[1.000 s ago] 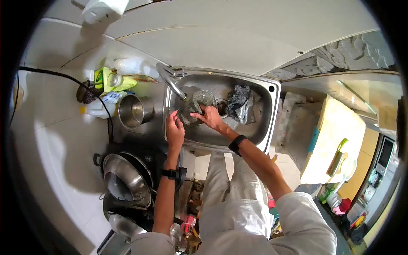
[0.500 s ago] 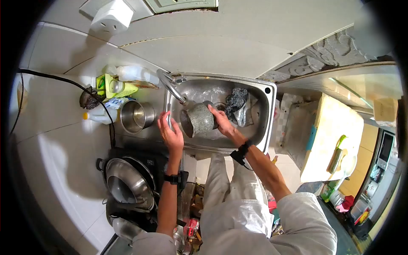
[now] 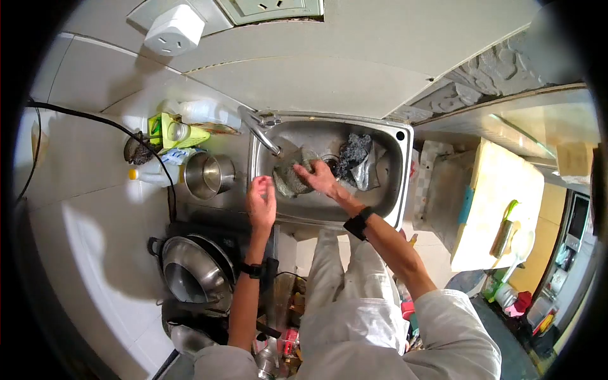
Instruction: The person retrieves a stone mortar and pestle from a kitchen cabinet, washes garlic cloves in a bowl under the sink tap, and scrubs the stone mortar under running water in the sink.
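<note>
A grey speckled stone mortar [image 3: 288, 180] lies tilted in the left part of the metal sink [image 3: 396, 183], below the faucet [image 3: 261, 134]. My right hand [image 3: 322, 180] is on the mortar, its fingers closed over the near right side and hiding part of it. My left hand [image 3: 261, 201] is raised over the sink's left rim, just left of the mortar. Its fingers are loosely bent and a little blurred, with nothing seen in them. Right of the mortar, by the drain, lies a crumpled black and silver plastic bag [image 3: 358, 158].
On the counter to the left stand a steel pot [image 3: 209, 175], a white bottle with a yellow cap [image 3: 149, 175] and green packaging [image 3: 177, 132]. A wok [image 3: 193, 269] sits on the stove nearer to me. At right, a cutting board [image 3: 497, 202] bears a knife [image 3: 503, 237].
The mortar has gone down into the sink and turned, and my right hand has shifted left over it. My left hand has dropped slightly and its fingers have bent.
</note>
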The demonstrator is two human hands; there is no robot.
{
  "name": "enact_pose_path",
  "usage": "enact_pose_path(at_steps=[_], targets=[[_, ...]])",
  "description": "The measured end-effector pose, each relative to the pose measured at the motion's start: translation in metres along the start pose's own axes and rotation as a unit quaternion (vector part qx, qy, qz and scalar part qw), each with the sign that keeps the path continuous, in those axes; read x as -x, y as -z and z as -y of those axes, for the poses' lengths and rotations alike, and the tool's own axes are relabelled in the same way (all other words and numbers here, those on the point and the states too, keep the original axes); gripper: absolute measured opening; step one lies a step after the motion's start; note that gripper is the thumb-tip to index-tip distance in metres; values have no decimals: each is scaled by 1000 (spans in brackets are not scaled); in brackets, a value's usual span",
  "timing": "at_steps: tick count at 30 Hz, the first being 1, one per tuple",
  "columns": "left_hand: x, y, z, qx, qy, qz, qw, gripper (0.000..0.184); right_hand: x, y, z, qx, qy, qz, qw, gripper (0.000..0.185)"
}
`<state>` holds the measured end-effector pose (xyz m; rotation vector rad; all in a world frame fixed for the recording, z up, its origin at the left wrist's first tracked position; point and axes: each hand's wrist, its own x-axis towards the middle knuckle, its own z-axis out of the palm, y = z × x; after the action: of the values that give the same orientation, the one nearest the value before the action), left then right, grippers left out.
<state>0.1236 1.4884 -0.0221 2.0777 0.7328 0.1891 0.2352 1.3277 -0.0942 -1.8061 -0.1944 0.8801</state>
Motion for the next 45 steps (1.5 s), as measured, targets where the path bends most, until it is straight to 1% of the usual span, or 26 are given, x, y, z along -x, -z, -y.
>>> enact_pose_path(at_steps=[1,2,4,5,6,8,10,12,13,17,18,20,22,23,24,25,26,27,28,31,33,34,36,41,42,45], targets=[[0,-5,7,22,37,66,997,29,2,-7,8,168,49,-52,983,55],[1,-11,13,43,75,133,987,37,3,-13,13,165,47,-54,984,55],[4,-26,23,52,198,232,951,59,2,-25,5,272,143,-50,950,48],[-2,-31,29,81,316,314,892,76,2,-35,-1,331,156,-54,929,34],[-5,-42,36,76,313,323,890,76,1,-40,1,328,148,-61,931,34],[-4,-62,47,391,446,270,758,84,1,-46,9,407,162,17,899,22],[-9,-69,56,444,399,269,756,85,-1,-44,10,451,150,22,879,14],[-17,-72,69,474,498,201,697,79,-11,-46,0,455,186,47,870,12],[-16,-79,80,499,471,197,701,72,-13,-49,-9,492,239,58,835,13],[-5,-102,118,484,421,185,745,59,-12,-53,-28,478,272,13,835,17],[-2,-99,114,485,422,181,744,59,-9,-54,-27,475,249,20,844,17],[-1,-97,99,408,402,175,801,54,-9,-53,-24,473,229,26,851,17],[-1,-95,108,437,357,158,810,48,3,-46,-14,360,225,9,905,18],[-8,-88,113,314,395,212,837,46,14,-31,-6,312,288,-53,904,21],[-16,-82,115,187,424,263,846,46,21,-18,-4,313,290,-52,903,21],[-23,-74,108,189,422,260,847,46,25,-6,-4,285,286,-129,906,23],[-31,-64,102,6,296,238,925,45,29,6,-4,255,279,-206,902,25],[-35,-54,89,-178,157,203,950,45,30,20,-12,321,202,-194,905,30],[-40,-46,59,-311,87,123,938,33,31,33,-23,384,121,-180,898,35],[-66,-32,-1,-233,36,42,971,26,12,54,-70,565,93,-289,767,44],[-86,-34,-9,-169,-169,-44,970,31,3,70,-79,588,68,-268,760,45],[-92,-33,-24,-171,-167,-46,970,31,-1,75,-83,609,44,-243,753,46],[-100,-36,-50,-94,-101,35,990,38,-13,86,-95,627,44,-226,745,40],[-95,-56,-50,-41,-125,-31,991,34,-14,109,-90,491,122,-221,834,32],[-92,-61,-47,-22,-126,-49,991,32,-7,117,-76,493,123,-222,832,32],[-69,-74,-30,18,-98,16,995,25,28,124,-31,237,156,-277,918,34]])
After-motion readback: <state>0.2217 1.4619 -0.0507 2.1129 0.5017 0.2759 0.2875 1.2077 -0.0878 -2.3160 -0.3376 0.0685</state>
